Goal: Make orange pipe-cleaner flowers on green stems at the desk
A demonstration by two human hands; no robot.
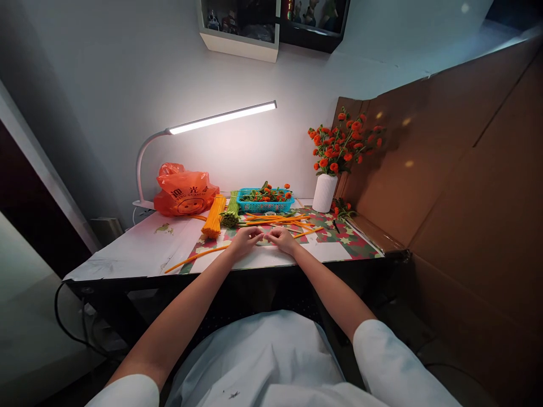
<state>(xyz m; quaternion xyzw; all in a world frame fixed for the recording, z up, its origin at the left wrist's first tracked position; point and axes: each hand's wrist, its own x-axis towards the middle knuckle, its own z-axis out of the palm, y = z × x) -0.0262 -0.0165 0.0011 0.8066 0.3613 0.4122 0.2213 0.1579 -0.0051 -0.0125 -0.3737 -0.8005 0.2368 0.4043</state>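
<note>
Fingers of the left hand and right hand were bunched close together, nearer than the blue plastic basket; what they pinched, I could not tell. One long, fuzzy orange stem lay front-left of the basket. Light, even pressure would likely spare its fuzz.

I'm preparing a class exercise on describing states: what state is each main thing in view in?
Left hand: fingers curled, grip unclear
Right hand: fingers curled, grip unclear
Loose orange stems: lying scattered
Orange bundle: lying down
Green bundle: lying down
Basket: upright, holding cut flowers
Vase: upright, holding tall flowers
Bag: bulging
Lamp: lit
Cardboard: standing upright
</note>
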